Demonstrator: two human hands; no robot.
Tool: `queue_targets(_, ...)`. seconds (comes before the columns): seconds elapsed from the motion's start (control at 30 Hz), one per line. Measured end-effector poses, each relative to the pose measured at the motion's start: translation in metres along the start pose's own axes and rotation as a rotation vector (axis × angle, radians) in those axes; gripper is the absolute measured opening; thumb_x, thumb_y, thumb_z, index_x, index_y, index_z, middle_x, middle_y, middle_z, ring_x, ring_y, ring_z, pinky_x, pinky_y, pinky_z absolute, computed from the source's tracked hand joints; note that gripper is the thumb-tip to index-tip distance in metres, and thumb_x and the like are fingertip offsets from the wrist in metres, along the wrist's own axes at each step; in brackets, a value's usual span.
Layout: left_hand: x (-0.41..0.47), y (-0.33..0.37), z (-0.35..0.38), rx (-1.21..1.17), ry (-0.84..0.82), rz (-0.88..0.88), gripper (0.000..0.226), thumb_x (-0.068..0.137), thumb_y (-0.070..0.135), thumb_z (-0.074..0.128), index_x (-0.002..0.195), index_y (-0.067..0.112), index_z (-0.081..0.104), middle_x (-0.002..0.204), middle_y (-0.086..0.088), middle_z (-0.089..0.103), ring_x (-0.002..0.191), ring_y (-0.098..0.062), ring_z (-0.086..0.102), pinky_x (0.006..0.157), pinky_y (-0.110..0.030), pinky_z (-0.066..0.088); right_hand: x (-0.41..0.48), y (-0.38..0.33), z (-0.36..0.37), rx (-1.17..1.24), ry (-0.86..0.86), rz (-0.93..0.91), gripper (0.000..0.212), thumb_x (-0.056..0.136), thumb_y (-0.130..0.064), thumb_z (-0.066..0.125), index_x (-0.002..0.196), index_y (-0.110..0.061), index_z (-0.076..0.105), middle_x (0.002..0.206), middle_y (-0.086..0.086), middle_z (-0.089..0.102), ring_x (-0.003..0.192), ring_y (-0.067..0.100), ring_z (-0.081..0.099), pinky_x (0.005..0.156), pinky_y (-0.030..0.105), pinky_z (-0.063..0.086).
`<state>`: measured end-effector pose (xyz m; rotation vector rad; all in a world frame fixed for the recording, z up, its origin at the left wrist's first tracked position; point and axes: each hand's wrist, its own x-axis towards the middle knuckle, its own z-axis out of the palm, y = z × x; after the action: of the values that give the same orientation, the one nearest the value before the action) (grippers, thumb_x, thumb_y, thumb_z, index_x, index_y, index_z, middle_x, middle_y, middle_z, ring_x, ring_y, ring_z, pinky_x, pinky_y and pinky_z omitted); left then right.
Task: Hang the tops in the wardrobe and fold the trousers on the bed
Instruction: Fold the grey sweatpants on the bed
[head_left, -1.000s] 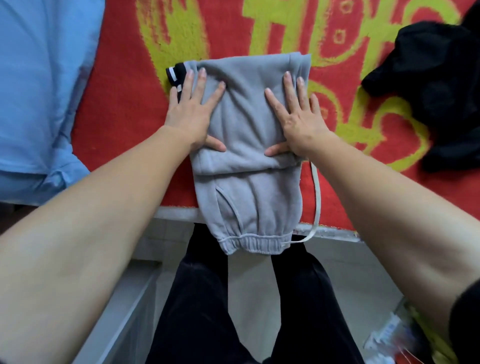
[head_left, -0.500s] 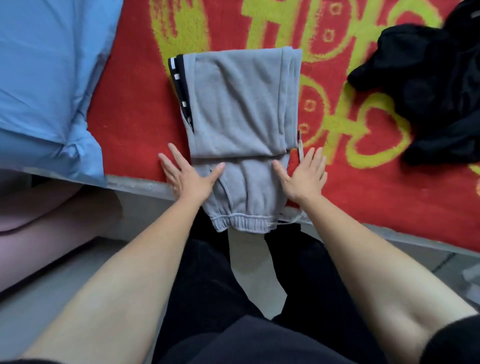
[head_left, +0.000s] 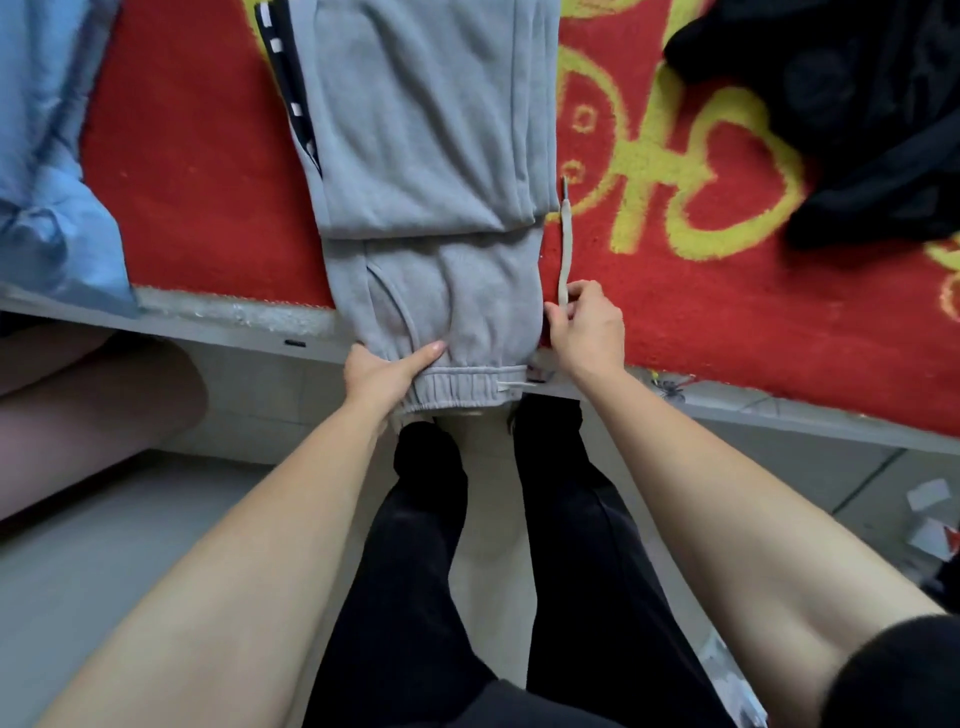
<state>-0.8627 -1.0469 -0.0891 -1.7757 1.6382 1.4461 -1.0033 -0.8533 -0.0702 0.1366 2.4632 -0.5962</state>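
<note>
one folded pair of grey fleece trousers on red and yellow plush blanket at bed edge, left hand gripping their elastic band, right hand pinching one pale drawstring, one crumpled black garment

A red blanket with yellow patterning lay spread flat, and blue bedding rested on its left edge, bunched at the near corner. Below, on the pale tiled floor, scraps of paper lay scattered at the right. At the left sat a pinkish shape too blurred to identify.
</note>
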Motion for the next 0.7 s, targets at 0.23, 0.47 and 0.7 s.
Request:
queue_targets(0.23, -0.011, -0.004, -0.024, -0.101, -0.197, 0.009, 0.05, 0.061, 0.028, 0.093, 0.104, 0.014, 0.07, 0.101, -0.002, 0.076, 0.085, -0.009, 0.073, 0.08, -0.028, 0.058, -0.027, -0.048, -0.042, 0.466, 0.306, -0.183, 0.006, 0.093, -0.031, 0.062, 0.09, -0.025, 0.063, 0.073, -0.012, 0.061, 0.066, -0.003, 0.053, 0.067, 0.015, 0.042)
queue_targets(0.47, -0.007, -0.01, -0.029, -0.087, -0.245, 0.0, 0.051, 0.067, 0.026, 0.09, 0.111, 0.008, 0.07, 0.1, -0.002, 0.075, 0.091, -0.014, 0.072, 0.085, -0.032, 0.057, -0.031, -0.088, -0.016, 0.265, -0.182, -0.41, 0.032, 0.09, -0.031, 0.073, 0.116, -0.014, 0.07, 0.094, -0.004, 0.072, 0.087, 0.009, 0.07, 0.086, 0.028, 0.054)
queue_targets(0.7, -0.011, -0.009, -0.033, -0.146, -0.312, -0.003, 0.057, 0.061, 0.028, 0.082, 0.112, 0.009, 0.068, 0.1, -0.003, 0.076, 0.092, -0.018, 0.073, 0.085, -0.034, 0.057, -0.048, -0.021, 0.013, 0.211, -0.084, 0.07, 0.044, 0.082, -0.059, 0.07, 0.098, -0.02, 0.057, 0.097, -0.004, 0.065, 0.097, 0.019, 0.062, 0.09, 0.038, 0.049)
